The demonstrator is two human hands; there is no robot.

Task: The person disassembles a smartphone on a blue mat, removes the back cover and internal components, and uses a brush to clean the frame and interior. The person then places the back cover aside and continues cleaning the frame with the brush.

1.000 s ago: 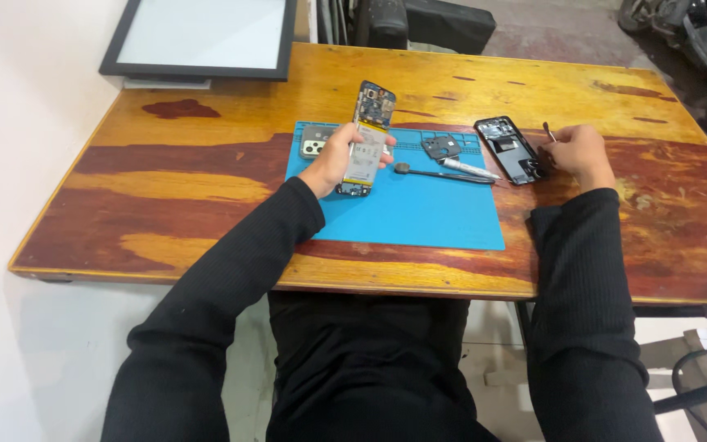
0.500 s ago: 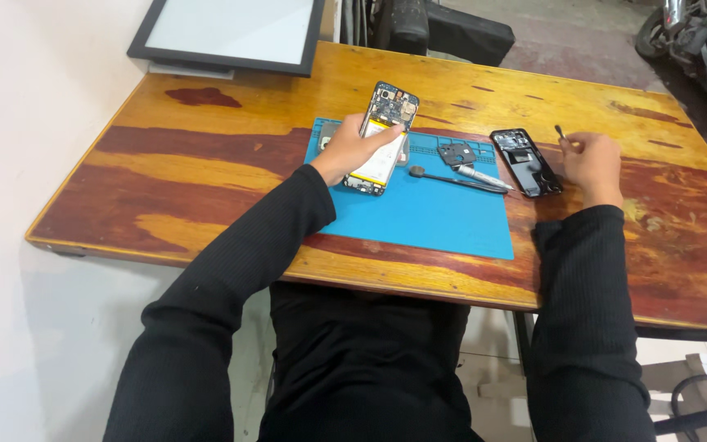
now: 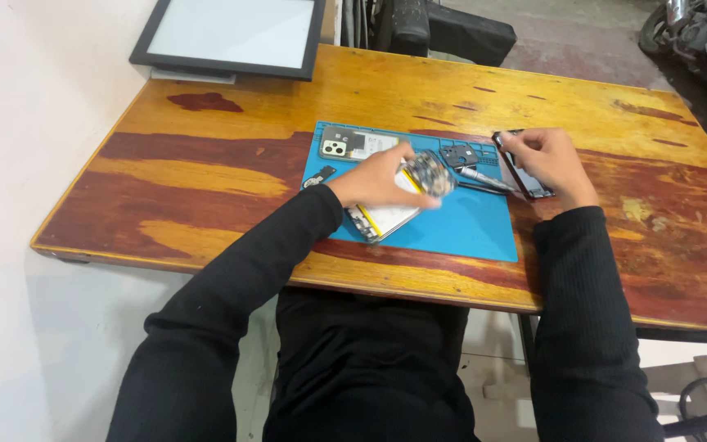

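Note:
My left hand (image 3: 376, 176) grips an opened phone body (image 3: 398, 205) with a yellow-edged battery and a bare circuit board. The phone is blurred and lies low over the blue work mat (image 3: 460, 225). My right hand (image 3: 548, 160) curls over a black phone panel (image 3: 531, 184) at the mat's right edge, fingertips pinching its far end. Between the two hands a grey-handled screwdriver (image 3: 484, 177) lies on the mat, with a small dark part (image 3: 458, 154) just behind it.
A grey phone back cover (image 3: 353, 146) with camera holes lies at the mat's far left corner, a small black piece (image 3: 318, 176) below it. A black-framed white panel (image 3: 231, 37) sits at the wooden table's (image 3: 206, 196) far left. Dark bags and machine parts stand beyond.
My left hand has brought the opened phone down from held up to low over the mat. My right hand has shifted left onto the black panel.

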